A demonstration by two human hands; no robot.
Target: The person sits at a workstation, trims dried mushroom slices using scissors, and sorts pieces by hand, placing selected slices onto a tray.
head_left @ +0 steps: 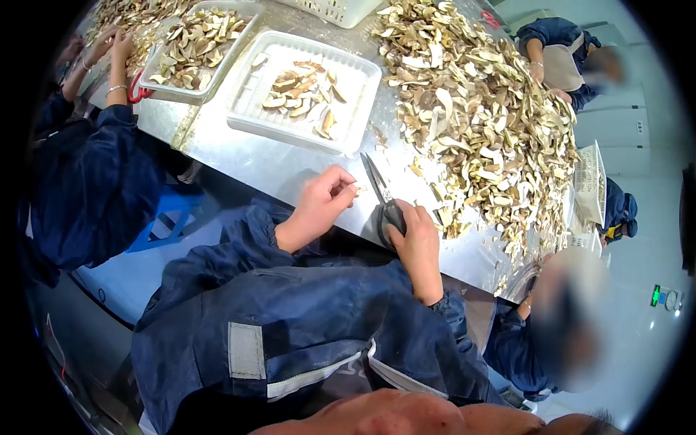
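My right hand [419, 246] is closed around the black handles of a pair of scissors [375, 176], whose blades stand slightly apart and point away from me. Just left of the blades, my left hand [319, 206] pinches a small pale piece of mushroom [359, 189], mostly hidden by the fingertips. Beyond both hands sits a white plastic tray [290, 137] with a small group of mushroom slices [301, 93] in it. A large heap of mushroom slices [478, 116] spreads over the metal table [250, 161] to the right.
At the left, another tray [190, 94] holds more slices, beside red-handled scissors [138, 88] and a co-worker's hands [114, 54]. Other people stand along the right side. A white basket [333, 11] is at the far edge, and a blue stool [165, 217] stands below the table.
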